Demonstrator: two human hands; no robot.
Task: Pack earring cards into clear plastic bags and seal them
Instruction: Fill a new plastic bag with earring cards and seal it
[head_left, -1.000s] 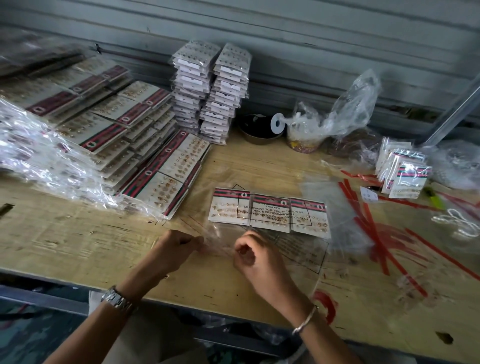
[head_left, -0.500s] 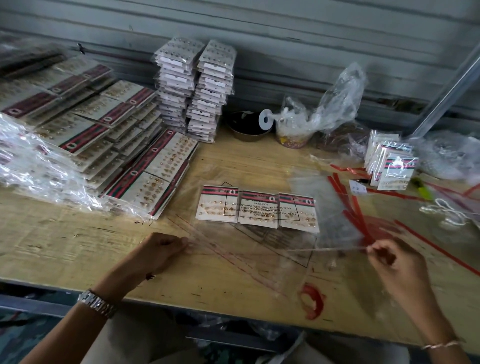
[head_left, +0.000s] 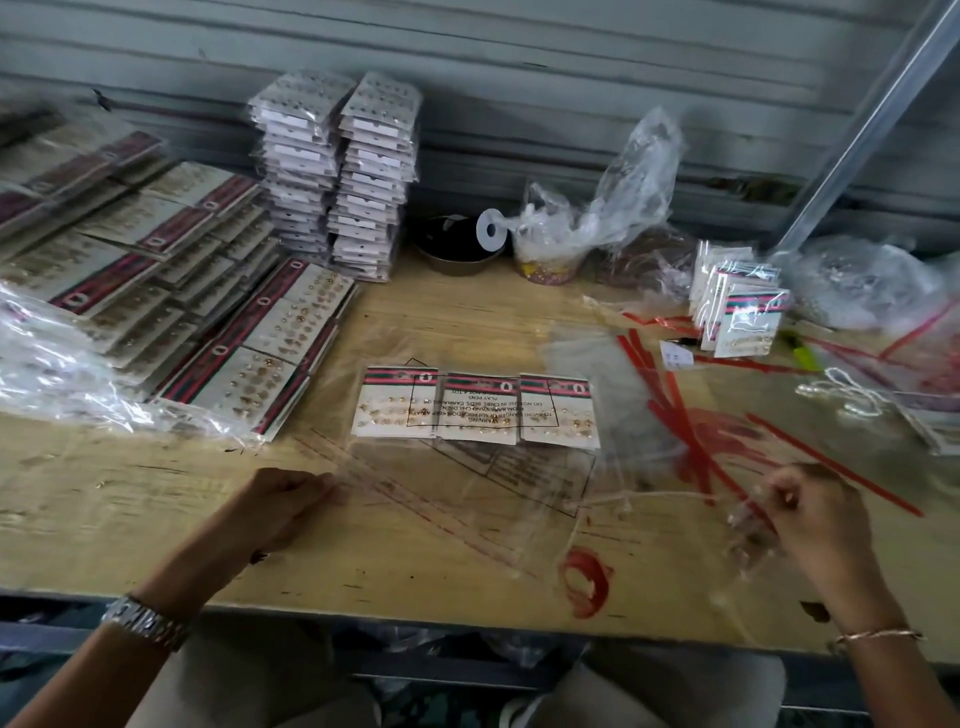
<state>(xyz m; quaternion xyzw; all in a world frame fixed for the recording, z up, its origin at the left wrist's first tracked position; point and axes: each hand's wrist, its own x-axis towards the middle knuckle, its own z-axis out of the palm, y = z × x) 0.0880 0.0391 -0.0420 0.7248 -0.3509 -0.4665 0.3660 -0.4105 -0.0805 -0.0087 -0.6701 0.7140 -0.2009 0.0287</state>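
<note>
1. Head view, the work: three earring cards (head_left: 475, 408) lie side by side inside the clear bag (head_left: 457, 488), pushed to its far end. The bag lies flat on the table (head_left: 130, 499) with its mouth toward me.
2. Head view, left hand (head_left: 280, 512): the fingers are curled and the fingertips pinch the bag's near left edge. I'd hold that pinch firm, since it looks like the only anchor the bag has.
3. Head view, right hand (head_left: 818, 525): the fingers are bunched and pinch a thin clear strip (head_left: 649, 496) that runs taut from the bag's near edge out to the right. I judge it to be the seal's liner, nearly free. Exactly where it parts from the bag is too faint to tell.
4. To do this well, I'd pull the strip low and along the edge, not upward, so the film doesn't lift and the cards don't slide toward the mouth.
5. Once it is free, I'd drop it aside by the red strips (head_left: 680, 415), away from the exposed glue.
6. Then I'd fold the flap over from the left corner across, pressing the air out. The film looks limp and clingy, so any wrinkle caught in the seal would likely stay.
</note>
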